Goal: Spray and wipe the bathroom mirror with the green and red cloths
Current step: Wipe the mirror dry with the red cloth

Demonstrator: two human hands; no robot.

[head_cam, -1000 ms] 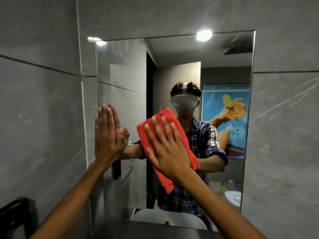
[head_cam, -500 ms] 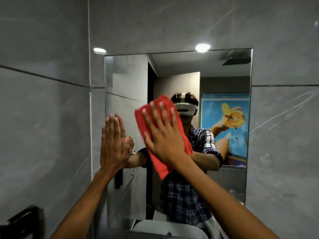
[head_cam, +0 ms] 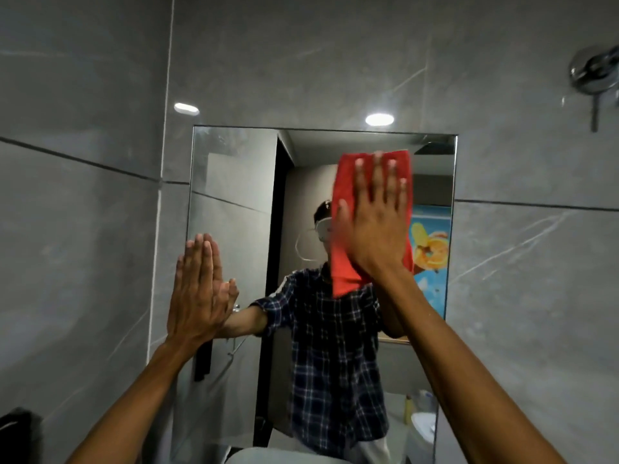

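The rectangular bathroom mirror (head_cam: 234, 182) is set in a grey tiled wall ahead of me. My right hand (head_cam: 376, 216) lies flat, fingers spread, pressing the red cloth (head_cam: 345, 262) against the glass near the mirror's upper right. My left hand (head_cam: 197, 293) rests flat against the mirror's left edge, fingers together and pointing up, holding nothing. No green cloth or spray bottle is in view.
Grey tile walls (head_cam: 83, 229) close in on the left and right. A chrome shower fitting (head_cam: 594, 72) sticks out at the upper right. A white basin rim (head_cam: 268, 455) shows at the bottom. A dark object (head_cam: 15, 430) sits at the lower left.
My right hand has slid the red cloth up and to the right, from mid-mirror to near the top edge. My left hand stays planted on the mirror's left edge. My view has tilted upward.
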